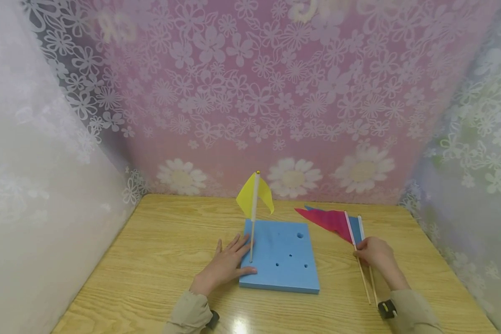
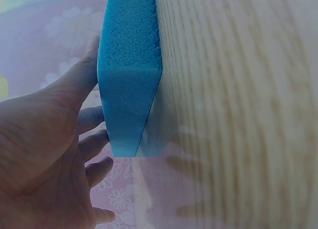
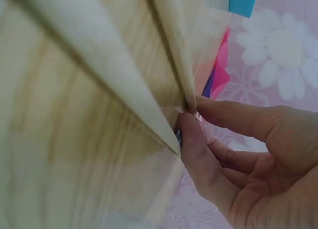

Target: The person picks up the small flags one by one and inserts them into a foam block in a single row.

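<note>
A blue foam board with several holes lies flat on the table. Near its left edge a yellow flag stands upright on a thin stick. My left hand rests spread at the board's left side, thumb and fingers touching it; the left wrist view shows the foam's thick edge beside them. To the right, a pinkish-red flag and a blue flag lie side by side, the red partly covering the blue. My right hand pinches the red flag's stick between thumb and forefinger. The other stick passes close by the fingertips.
The wood-grain table meets a flowered pink backdrop at its far edge. Pale patterned panels rise at the left and right. Both flag sticks point toward the near edge.
</note>
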Motion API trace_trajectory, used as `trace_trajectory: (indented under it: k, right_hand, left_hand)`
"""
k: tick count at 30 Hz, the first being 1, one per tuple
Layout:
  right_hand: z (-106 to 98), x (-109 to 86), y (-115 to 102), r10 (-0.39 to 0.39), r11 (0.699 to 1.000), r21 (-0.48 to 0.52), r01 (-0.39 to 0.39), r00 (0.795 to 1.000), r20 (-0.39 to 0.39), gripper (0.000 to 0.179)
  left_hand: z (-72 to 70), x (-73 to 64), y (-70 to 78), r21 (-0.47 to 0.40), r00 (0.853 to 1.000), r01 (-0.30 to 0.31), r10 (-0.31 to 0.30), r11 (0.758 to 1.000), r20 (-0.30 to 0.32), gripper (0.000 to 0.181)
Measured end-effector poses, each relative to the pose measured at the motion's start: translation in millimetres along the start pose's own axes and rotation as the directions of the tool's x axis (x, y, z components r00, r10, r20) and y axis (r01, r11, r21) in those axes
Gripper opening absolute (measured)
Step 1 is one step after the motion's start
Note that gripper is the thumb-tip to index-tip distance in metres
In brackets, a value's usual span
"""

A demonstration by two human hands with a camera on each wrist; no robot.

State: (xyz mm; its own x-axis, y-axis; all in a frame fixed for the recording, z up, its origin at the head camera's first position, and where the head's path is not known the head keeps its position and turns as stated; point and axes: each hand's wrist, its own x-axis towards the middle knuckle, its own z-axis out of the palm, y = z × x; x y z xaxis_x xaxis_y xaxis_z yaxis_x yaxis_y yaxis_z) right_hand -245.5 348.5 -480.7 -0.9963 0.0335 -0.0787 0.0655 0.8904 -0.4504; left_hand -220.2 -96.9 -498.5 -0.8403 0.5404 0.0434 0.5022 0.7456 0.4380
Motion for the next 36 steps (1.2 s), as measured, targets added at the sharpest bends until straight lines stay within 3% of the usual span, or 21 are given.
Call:
trace_trajectory:
  k: [11,18,27,36]
  right_hand:
    - [1,-6.1,-3,0.006,0.998,0.06,-0.006,1.0,-0.006,0.02]
    - [-1,-5.5,0,0.035,0.976,0.217,-0.033,0.999,-0.006,0.031]
    - [-1,-9.4,1,0.033,0.87,0.49,-0.056,0.998,0.056,0.043]
    - [5,-12.0,-8,-0.055,0.784,0.62,0.034,0.998,0.014,0.049]
  left_hand:
    - [1.6,0.4,-1.6,0.005,1.0,-0.003,0.003,1.0,-0.009,0.082]
    - [0.5,0.3,-0.5,0.013,1.0,-0.001,0.002,1.0,-0.008,0.082]
    - [1.6,0.4,-0.8,0.013,1.0,0.006,-0.006,1.0,-0.001,0.082]
    - [0.7,0.2,0.4,0.009,1.0,0.005,-0.005,1.0,-0.005,0.082]
